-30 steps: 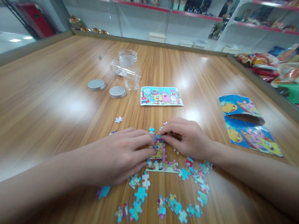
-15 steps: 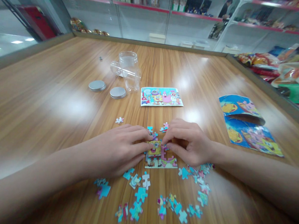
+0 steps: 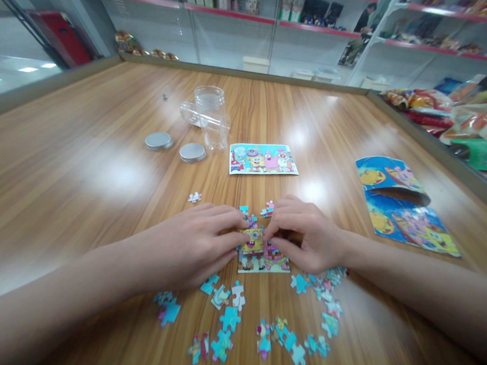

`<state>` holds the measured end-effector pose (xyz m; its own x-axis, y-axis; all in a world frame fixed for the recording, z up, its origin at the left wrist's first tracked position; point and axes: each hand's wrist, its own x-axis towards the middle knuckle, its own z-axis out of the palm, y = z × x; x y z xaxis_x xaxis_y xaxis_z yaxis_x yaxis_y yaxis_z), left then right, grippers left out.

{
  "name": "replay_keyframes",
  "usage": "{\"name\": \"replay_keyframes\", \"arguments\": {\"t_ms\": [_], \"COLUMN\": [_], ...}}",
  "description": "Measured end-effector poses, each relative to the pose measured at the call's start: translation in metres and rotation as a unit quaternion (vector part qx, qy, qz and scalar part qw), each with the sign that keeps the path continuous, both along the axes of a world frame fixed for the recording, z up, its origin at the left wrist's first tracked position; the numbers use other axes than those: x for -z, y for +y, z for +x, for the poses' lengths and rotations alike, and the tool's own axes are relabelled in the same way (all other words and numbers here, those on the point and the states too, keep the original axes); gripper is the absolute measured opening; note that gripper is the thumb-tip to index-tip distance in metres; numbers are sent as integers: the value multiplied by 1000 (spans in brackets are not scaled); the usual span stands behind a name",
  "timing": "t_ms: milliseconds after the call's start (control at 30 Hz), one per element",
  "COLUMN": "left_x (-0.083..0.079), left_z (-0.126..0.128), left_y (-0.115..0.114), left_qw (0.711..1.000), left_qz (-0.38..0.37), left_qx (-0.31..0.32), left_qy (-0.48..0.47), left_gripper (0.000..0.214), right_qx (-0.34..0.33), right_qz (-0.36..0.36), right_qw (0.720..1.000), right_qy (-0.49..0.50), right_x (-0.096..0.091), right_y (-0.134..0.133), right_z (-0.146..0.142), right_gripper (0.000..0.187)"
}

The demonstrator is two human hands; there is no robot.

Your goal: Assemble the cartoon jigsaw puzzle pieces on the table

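A partly joined jigsaw puzzle [image 3: 252, 241] lies on the table between my hands, with a yellow cartoon face in its middle and a pale bottom edge. My left hand [image 3: 206, 238] rests at its left side, fingers stretched out, fingertips touching the yellow section. At the right side of the joined part, my right hand [image 3: 302, 231] is closed in a pinch on a pink puzzle piece [image 3: 267, 244], mostly covered by the fingers. Loose puzzle pieces [image 3: 229, 318], mostly light blue, are scattered nearer to me. Above my left hand lies a white-and-pink piece [image 3: 194, 197].
A picture card [image 3: 264, 160] lies beyond the hands. Behind it to the left are clear plastic jars [image 3: 211, 113] and silver lids [image 3: 193, 152]. A blue printed wrapper [image 3: 408, 208] lies at the right. Bagged goods [image 3: 481, 121] stand past the table's right rim; a person [image 3: 360, 35] is far back.
The joined puzzle has shifted very slightly to the right at its lower edge. My right fingers have moved a little at the pink part; my left hand stays nearly still.
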<state>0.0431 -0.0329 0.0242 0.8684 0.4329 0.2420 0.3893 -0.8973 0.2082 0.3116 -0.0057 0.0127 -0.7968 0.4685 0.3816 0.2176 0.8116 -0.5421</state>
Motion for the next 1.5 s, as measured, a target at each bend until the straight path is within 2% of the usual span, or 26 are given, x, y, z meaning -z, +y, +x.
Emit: {"name": "replay_keyframes", "arguments": {"t_ms": [200, 433, 600, 733, 900, 1067, 1233, 1367, 1500], "left_x": [1, 3, 2, -7, -25, -33, -39, -43, -39], "left_z": [-1, -3, -3, -10, -27, -39, -44, -50, -58], "left_y": [1, 5, 5, 11, 23, 26, 22, 24, 29], "left_qw": [1000, 1000, 1000, 999, 992, 989, 985, 974, 956], "left_qz": [11, 26, 23, 42, 81, 50, -26, -66, -94], "left_qx": [-10, -13, -8, -3, -72, -75, -76, -123, -173], "left_qy": [7, 8, 5, 32, 68, 120, 152, 177, 219], "left_gripper": [30, 32, 32, 27, 22, 23, 20, 15, 15], "right_qx": [13, 160, 225, 252, 278, 298, 309, 306, 303], "right_qz": [13, 24, 26, 46, 54, 39, 21, 22, 14], "right_qw": [1000, 986, 974, 967, 958, 951, 946, 946, 948], "right_qy": [2, 34, 28, -12, -56, -73, -94, -100, -97], "right_x": [1, 3, 6, 8, 10, 12, 11, 10, 7], "right_y": [0, 4, 6, 8, 12, 13, 13, 13, 12], "right_z": [0, -1, 0, 1, 4, 7, 6, 6, 6], "right_gripper": [13, 11, 10, 12, 14, 15, 14, 16, 21]}}
